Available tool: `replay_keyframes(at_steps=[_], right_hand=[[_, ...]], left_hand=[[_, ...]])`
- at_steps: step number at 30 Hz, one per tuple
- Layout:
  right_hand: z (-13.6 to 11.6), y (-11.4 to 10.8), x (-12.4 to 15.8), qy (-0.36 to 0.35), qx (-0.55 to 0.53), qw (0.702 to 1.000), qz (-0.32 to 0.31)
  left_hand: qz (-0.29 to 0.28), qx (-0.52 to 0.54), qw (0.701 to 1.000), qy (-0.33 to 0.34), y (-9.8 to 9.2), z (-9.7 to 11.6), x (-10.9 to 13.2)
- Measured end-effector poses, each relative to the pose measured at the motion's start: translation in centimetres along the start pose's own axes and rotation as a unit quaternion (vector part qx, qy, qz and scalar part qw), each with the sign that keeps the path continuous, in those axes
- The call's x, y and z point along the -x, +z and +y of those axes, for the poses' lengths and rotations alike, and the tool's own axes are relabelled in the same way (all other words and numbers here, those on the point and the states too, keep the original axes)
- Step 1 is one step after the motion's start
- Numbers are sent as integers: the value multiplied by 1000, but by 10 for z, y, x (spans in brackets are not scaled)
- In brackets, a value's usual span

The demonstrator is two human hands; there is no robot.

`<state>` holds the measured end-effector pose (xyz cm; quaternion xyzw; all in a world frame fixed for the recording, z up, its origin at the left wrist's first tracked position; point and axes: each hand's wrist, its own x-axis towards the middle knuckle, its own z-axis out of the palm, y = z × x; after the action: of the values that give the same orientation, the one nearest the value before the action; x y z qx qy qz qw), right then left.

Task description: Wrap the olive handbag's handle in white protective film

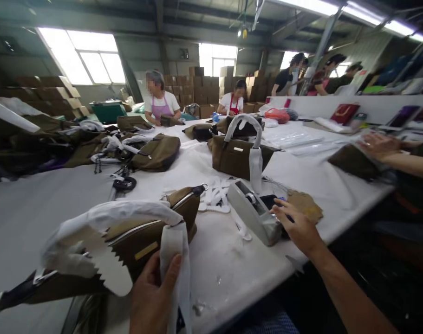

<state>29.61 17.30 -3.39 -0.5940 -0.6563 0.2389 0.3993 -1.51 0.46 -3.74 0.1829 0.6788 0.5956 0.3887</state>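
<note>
White foam wrap (120, 215) is wound over the handle of an olive-brown bag (145, 243), which lies on its side at the near edge of the white-covered table (40, 208). The hanging end of the wrap is pinched under the thumb of the left hand (152, 297), close against the bag's side. The right hand (298, 227) is laid on the near end of a grey tape dispenser (253, 211), just right of the bag; whether tape is caught between its fingers cannot be told. Were the thumb's pressure eased, the wrap could spring loose and unwind from the handle. The dispenser sits near the table edge and could be dragged off by a hard sideways pull. A second bag (237, 155) with a wrapped handle stands behind it, and a co-worker's hand (380, 146) is seen well apart at the right.
</note>
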Motion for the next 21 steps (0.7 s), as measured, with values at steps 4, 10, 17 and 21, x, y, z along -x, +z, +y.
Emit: replay_keyframes(at_steps=[4,10,17,21], right_hand=[[-5,3,-3,53,-82,993,-61],[-20,-5,-1,99,-214,970,-62],[-33,-20,15,110,-274,955,-37],[-36,-31,31,172,-285,943,-24]], left_hand=[[-17,-12,1000,-10,-3,-1,-3],[-11,-34,999,-6,-4,3,-2],[6,-88,996,16,-4,6,0],[9,-100,995,10,-4,5,-1]])
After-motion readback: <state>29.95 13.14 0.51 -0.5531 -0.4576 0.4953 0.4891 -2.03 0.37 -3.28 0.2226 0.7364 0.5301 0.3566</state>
